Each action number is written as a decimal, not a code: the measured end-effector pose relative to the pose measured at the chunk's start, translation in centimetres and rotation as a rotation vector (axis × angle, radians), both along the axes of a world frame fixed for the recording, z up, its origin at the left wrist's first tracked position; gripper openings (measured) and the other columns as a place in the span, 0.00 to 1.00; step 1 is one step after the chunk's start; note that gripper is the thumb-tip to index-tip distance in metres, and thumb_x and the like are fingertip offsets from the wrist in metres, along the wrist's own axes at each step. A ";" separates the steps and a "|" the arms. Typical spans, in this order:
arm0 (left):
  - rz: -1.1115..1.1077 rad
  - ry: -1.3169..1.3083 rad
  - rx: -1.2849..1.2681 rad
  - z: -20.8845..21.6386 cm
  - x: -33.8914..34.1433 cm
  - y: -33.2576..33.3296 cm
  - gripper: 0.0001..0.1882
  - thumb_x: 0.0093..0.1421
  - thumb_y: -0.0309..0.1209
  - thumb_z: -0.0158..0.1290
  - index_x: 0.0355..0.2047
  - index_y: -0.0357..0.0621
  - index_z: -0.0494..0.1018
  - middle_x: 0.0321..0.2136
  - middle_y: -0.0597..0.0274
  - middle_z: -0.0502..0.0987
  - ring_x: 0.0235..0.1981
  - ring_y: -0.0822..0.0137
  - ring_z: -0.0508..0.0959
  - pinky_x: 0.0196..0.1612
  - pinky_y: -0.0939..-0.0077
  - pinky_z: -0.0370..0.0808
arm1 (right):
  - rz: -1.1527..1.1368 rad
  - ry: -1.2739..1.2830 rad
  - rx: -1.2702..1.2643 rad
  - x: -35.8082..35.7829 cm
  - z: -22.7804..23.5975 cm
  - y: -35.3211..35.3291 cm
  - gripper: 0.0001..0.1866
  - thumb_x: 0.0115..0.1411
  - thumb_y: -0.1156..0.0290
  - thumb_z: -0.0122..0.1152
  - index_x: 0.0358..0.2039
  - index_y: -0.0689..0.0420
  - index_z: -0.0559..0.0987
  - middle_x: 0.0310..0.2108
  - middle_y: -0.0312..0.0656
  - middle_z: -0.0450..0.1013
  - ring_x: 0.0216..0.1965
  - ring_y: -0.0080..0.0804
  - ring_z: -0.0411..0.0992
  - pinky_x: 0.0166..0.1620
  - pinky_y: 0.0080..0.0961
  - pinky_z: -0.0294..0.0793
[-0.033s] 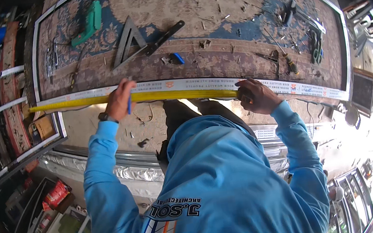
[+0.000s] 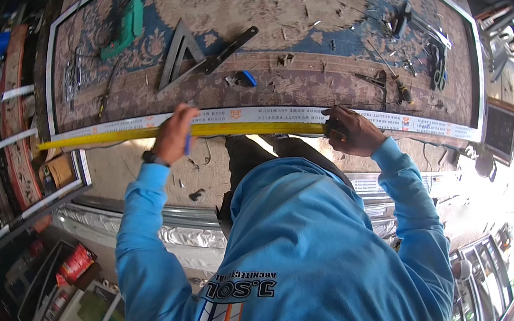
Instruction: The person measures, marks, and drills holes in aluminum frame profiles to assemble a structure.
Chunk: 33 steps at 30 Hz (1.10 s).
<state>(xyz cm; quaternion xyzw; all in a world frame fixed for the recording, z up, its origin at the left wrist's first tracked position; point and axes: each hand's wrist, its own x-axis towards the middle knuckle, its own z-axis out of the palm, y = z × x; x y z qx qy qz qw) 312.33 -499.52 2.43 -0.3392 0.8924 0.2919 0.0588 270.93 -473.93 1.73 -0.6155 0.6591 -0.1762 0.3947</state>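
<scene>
A yellow tape measure blade (image 2: 105,139) lies stretched along a long white aluminium profile (image 2: 394,118) at the near edge of a carpet-covered workbench (image 2: 289,7). My left hand (image 2: 174,134) presses on the blade near its middle and holds a blue marker (image 2: 187,145) between the fingers. My right hand (image 2: 349,132) grips the tape measure case at the blade's right end, resting on the profile. Both my sleeves are blue.
On the bench lie a grey triangular square (image 2: 181,52), a black bar (image 2: 230,48), a green power tool (image 2: 122,27), a small blue object (image 2: 248,78) and pliers (image 2: 436,64) at the right. More metal profiles (image 2: 168,227) lie below the bench; a red can (image 2: 76,263) sits lower left.
</scene>
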 end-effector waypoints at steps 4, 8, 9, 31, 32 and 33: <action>-0.275 0.248 -0.070 -2.6 -3.7 3.6 0.33 0.55 0.20 0.66 0.61 0.46 0.68 0.52 0.48 0.71 0.44 0.36 0.82 0.45 0.44 0.81 | 0.031 -0.056 0.113 2.5 0.7 -2.4 0.41 0.59 0.62 0.71 0.69 0.59 0.64 0.47 0.57 0.84 0.50 0.57 0.84 0.52 0.47 0.84; -0.241 0.322 -0.059 -1.7 -6.3 4.3 0.24 0.63 0.21 0.58 0.59 0.44 0.68 0.51 0.47 0.71 0.39 0.41 0.83 0.41 0.47 0.81 | 0.028 -0.076 0.125 3.1 1.7 -3.3 0.53 0.59 0.57 0.73 0.76 0.60 0.54 0.46 0.56 0.84 0.48 0.58 0.84 0.53 0.48 0.83; -0.262 0.362 -0.063 -1.1 -7.4 4.5 0.20 0.66 0.22 0.54 0.58 0.44 0.68 0.50 0.46 0.71 0.37 0.42 0.83 0.40 0.48 0.82 | 0.019 -0.105 0.128 3.3 1.8 -3.6 0.54 0.59 0.56 0.73 0.77 0.61 0.53 0.46 0.56 0.83 0.48 0.59 0.83 0.53 0.47 0.83; 0.480 0.541 -0.116 -7.6 1.0 -4.9 0.23 0.65 0.30 0.69 0.56 0.46 0.73 0.46 0.56 0.82 0.45 0.59 0.84 0.48 0.64 0.82 | -0.306 0.324 -0.163 4.0 -6.2 -17.5 0.22 0.65 0.53 0.69 0.56 0.47 0.80 0.52 0.47 0.80 0.54 0.52 0.79 0.53 0.52 0.80; 0.475 0.547 -0.124 -8.2 1.4 -5.6 0.23 0.65 0.30 0.70 0.56 0.46 0.73 0.46 0.55 0.82 0.45 0.59 0.84 0.48 0.63 0.82 | -0.331 0.156 -0.064 6.0 -6.6 -19.9 0.20 0.67 0.53 0.68 0.54 0.47 0.80 0.43 0.49 0.85 0.46 0.54 0.84 0.48 0.50 0.84; 0.467 0.535 -0.133 -8.7 1.8 -6.2 0.24 0.64 0.30 0.70 0.57 0.46 0.72 0.48 0.53 0.82 0.47 0.53 0.83 0.49 0.58 0.81 | -0.335 0.107 0.013 8.2 -7.2 -22.3 0.19 0.68 0.53 0.66 0.54 0.49 0.81 0.42 0.50 0.86 0.46 0.54 0.85 0.48 0.50 0.84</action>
